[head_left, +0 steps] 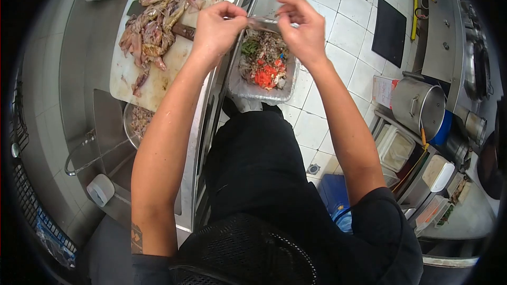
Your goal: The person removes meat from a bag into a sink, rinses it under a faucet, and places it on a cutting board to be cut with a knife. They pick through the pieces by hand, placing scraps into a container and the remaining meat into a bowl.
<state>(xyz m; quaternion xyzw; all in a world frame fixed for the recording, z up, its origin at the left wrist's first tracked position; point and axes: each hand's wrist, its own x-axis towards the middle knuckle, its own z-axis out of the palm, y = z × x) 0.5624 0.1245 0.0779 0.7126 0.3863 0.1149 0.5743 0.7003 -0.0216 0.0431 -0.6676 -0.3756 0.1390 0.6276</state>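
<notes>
Above a lined bin [289,82] of food scraps, my left hand [221,27] and my right hand [304,29] are raised on either side of its far rim. The fingers of my left hand pinch a thin clear strip, seemingly the edge of the plastic liner [259,21]. My right hand has its fingers curled and partly apart near the other end of that plastic; whether it grips it is unclear. Red, green and brown scraps [266,74] lie in the bin. On the white cutting board [124,82] to the left sits a heap of raw meat pieces [150,34], beside a knife [183,31].
A metal bowl [128,124] with meat bits stands in the sink by a thin stream of water. A white container [100,190] is at the left. At the right are a large steel pot [414,100], plastic tubs [396,148] and a black mat [390,32] on the tiled floor.
</notes>
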